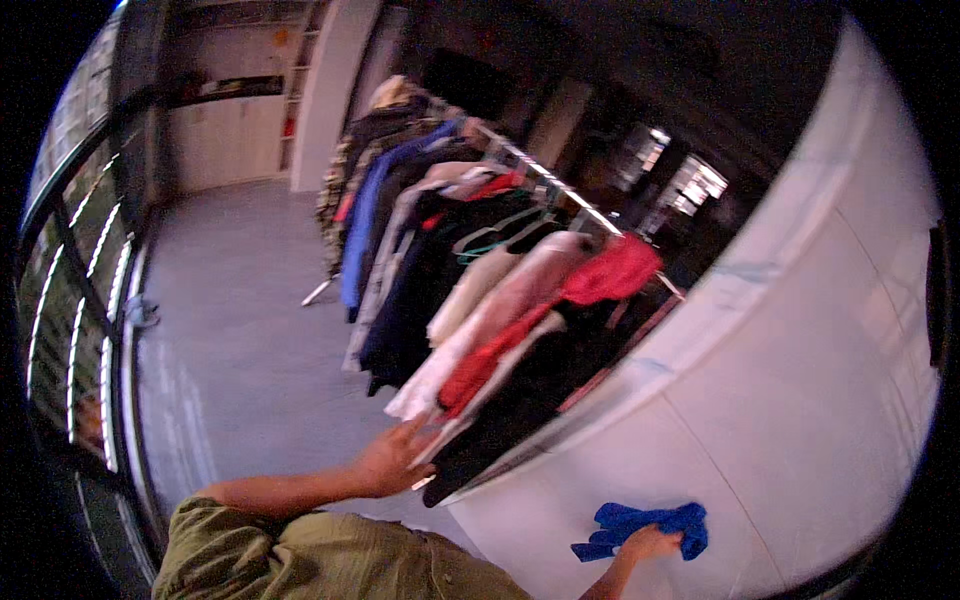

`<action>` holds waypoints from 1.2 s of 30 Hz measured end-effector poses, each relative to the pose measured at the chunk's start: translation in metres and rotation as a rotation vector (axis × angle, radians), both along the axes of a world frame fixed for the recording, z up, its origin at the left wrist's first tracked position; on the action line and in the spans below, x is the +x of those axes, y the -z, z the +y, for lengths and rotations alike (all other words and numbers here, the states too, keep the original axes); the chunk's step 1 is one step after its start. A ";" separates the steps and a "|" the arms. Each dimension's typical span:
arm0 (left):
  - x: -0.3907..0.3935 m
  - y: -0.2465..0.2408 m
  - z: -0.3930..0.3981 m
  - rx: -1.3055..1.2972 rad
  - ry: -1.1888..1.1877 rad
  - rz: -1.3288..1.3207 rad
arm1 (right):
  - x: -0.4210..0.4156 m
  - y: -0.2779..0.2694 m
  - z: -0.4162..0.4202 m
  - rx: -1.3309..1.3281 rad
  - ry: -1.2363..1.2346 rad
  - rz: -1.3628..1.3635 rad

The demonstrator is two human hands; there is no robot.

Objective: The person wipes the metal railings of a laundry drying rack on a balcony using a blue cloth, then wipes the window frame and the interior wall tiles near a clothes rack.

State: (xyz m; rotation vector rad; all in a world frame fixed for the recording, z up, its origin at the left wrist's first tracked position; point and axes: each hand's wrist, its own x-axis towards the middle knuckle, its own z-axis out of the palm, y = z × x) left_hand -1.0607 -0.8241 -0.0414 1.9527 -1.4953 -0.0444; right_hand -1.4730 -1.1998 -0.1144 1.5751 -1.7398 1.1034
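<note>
A crumpled blue cloth (630,525) is in my right hand (654,541), at the lower right. It lies over the white tiled wall (757,450) in the picture; whether it presses on the tiles I cannot tell. My left hand (394,459) reaches out to the lower ends of the hanging clothes, fingers apart. Its fingertips meet the edge of the pale and red garments (480,367), though blur hides whether they touch. Beside these hangs a black garment (495,412), close to the wall's edge.
A metal clothes rail (555,180) runs away from me, loaded with garments, among them a blue one (367,217). Its foot (316,292) stands on the grey floor (232,322). Railings (75,300) line the left side. A white cabinet (225,139) stands at the back.
</note>
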 end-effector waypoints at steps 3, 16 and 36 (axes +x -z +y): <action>0.043 0.063 0.092 0.172 -0.283 0.172 | 0.056 0.034 0.019 0.047 -0.085 0.039; 0.153 0.129 0.249 0.224 -0.750 0.258 | 0.440 0.134 0.205 0.999 -1.006 0.861; 0.432 0.085 0.511 -0.713 -1.355 0.652 | 0.976 -0.011 0.772 2.280 -2.496 0.733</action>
